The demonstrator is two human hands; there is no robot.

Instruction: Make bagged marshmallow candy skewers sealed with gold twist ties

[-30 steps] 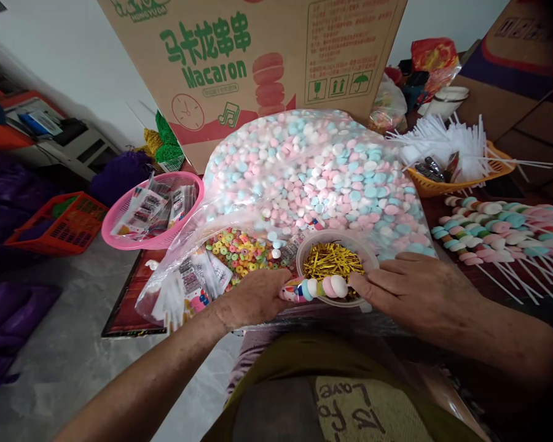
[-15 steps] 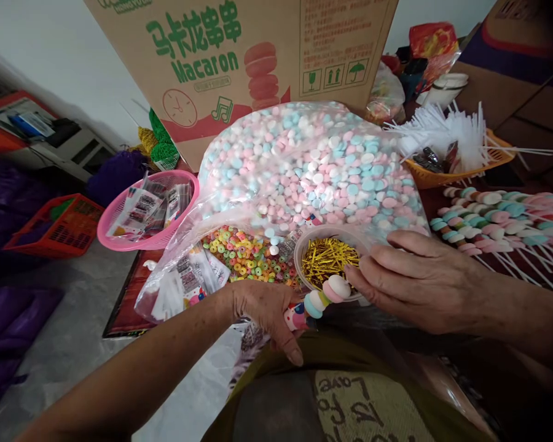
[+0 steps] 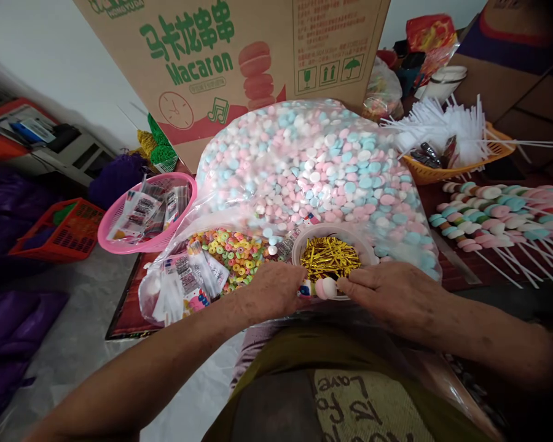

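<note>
My left hand [image 3: 276, 288] is closed around a marshmallow skewer [image 3: 325, 288], whose white and pink end sticks out to the right. A bit of printed wrapper [image 3: 305, 288] shows by my left fingers. The fingers of my right hand [image 3: 391, 293] are pressed together at the skewer's outer end. Just behind it stands a clear round tub [image 3: 299, 242] of gold twist ties [image 3: 330, 258]. A big clear bag of pink, white and blue marshmallows [image 3: 317, 166] lies beyond, with colourful ring-shaped pieces [image 3: 235, 248] and printed wrappers [image 3: 188, 279] to the left of the tub.
A pink basket [image 3: 102, 236] of printed packets stands at the left, an orange basket [image 3: 470, 169] of white sticks at the right. Finished marshmallow skewers [image 3: 498, 215] lie beneath it. A large cardboard box [image 3: 276, 37] rises at the back.
Both hands have moved up to the tub's near edge and closer together. The skewer has swung from tilted to nearly level, and my right fingers have come together at its end.
</note>
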